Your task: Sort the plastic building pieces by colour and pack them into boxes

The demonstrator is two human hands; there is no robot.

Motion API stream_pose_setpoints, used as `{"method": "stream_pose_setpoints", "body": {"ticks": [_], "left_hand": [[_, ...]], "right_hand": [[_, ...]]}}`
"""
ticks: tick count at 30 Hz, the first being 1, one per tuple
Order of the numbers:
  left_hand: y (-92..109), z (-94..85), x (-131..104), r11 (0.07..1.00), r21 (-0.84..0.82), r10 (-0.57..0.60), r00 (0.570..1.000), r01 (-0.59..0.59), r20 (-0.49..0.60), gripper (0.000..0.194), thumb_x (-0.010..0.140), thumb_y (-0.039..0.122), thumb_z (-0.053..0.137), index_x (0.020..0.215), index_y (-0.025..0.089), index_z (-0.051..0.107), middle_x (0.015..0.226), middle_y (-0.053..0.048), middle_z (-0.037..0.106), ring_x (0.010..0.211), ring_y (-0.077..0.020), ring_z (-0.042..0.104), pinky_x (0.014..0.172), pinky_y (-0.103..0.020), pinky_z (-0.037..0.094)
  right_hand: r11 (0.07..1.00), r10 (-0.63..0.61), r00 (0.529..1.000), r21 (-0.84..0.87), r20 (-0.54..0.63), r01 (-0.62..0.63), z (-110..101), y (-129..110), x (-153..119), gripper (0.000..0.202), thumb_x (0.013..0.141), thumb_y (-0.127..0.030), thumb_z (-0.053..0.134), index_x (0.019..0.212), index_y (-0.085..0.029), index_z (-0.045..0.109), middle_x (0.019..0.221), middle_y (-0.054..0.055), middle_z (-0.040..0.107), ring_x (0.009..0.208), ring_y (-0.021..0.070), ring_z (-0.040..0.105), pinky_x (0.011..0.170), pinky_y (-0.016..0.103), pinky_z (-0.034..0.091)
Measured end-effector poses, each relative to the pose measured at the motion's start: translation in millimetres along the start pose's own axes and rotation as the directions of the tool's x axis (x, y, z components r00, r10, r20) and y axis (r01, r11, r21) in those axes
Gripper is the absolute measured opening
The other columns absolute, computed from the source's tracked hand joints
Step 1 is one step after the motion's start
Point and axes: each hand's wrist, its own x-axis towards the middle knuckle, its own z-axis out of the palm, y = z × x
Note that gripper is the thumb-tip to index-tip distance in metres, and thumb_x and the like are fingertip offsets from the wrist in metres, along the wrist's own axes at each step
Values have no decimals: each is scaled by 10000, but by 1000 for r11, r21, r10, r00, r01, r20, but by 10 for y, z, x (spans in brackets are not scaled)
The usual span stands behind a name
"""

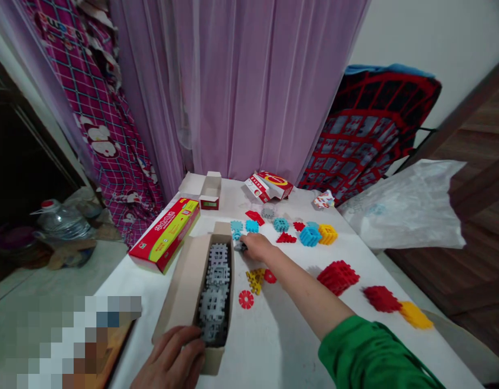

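A long open cardboard box (pixel 184 281) holds rows of grey toothed plastic pieces (pixel 214 294). My left hand (pixel 172 356) grips its near end, fingers together and curled over the edge. Beyond the box's right side, my right hand (pixel 255 247) is closed on a small grey piece (pixel 240 246), mostly covered by the fingers. Light blue pieces (pixel 251 226) lie just past that hand. Nearer to me are yellow triangular pieces (pixel 255 280) and a red round piece (pixel 246 299).
A red and green box (pixel 166 235) lies at the left, with a small open box (pixel 211 190) behind. Red stacks (pixel 338 277), a yellow stack (pixel 416 315) and blue blocks (pixel 310 236) stand right of my forearm. A plastic bag (pixel 407 208) hangs at the right edge.
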Motion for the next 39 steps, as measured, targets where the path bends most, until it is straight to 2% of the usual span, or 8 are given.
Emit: {"method": "stream_pose_setpoints", "body": {"ticks": [5,10,16,20,23,28,35,39], "left_hand": [[85,-3,-75,991,-67,-118,993,120,30,242,991,320,406,954,255,637,961,-21,705,906,-117,675,797,-165,549],[135,-35,-70,978,-95,-180,982,185,62,188,971,288,444,966,255,629,986,-26,697,942,-136,669,815,-202,559],[151,-31,-56,976,-99,-186,980,192,64,167,955,247,458,968,260,625,992,-23,692,954,-145,662,811,-233,572],[159,-49,-56,976,-99,-190,979,196,69,169,951,227,458,980,258,622,1006,-27,687,968,-151,657,811,-246,576],[161,-55,-55,976,-100,-188,979,195,74,163,947,231,468,1000,257,621,1011,-29,688,981,-157,655,813,-252,578],[161,-46,-55,975,-97,-194,978,201,83,158,936,220,486,1013,256,619,1015,-30,690,984,-161,656,808,-255,581],[178,-73,-47,976,-102,-184,980,192,79,160,929,197,481,1001,255,611,1004,-29,689,965,-158,659,802,-255,580],[176,-76,-31,974,-99,-194,976,203,97,153,928,195,482,991,251,609,1007,-29,689,972,-158,658,807,-249,575]], "right_hand": [[1000,1,1000,29,30,-2,-76,52,-40,347,797,-237,642,1137,-171,674,1117,130,712,1017,263,660,815,297,475],[993,-2,1000,122,-25,5,-372,159,-283,412,821,-277,613,1226,-200,636,1141,82,710,1002,231,649,793,264,449],[924,-190,978,320,-90,209,-704,-91,-615,373,771,-201,639,1143,-219,661,1022,36,718,878,190,638,746,258,430],[844,-496,865,195,-75,501,-735,-475,-712,409,758,-194,682,1165,-202,642,1082,71,681,944,206,617,791,279,432],[782,-622,783,47,16,621,-713,-684,-739,375,787,-212,679,1158,-190,635,1061,84,665,880,198,622,718,276,437],[676,-719,686,-117,113,727,-678,-818,-741,358,828,-261,662,1175,-200,600,1034,78,666,816,191,634,626,274,429],[544,-833,551,-112,49,832,-460,-857,-619,324,825,-187,639,1139,-195,558,983,59,684,828,174,634,656,267,441],[515,-856,517,-68,18,854,-438,-846,-590,263,843,-119,590,1090,-207,573,1011,46,698,878,163,632,715,260,444]]}}
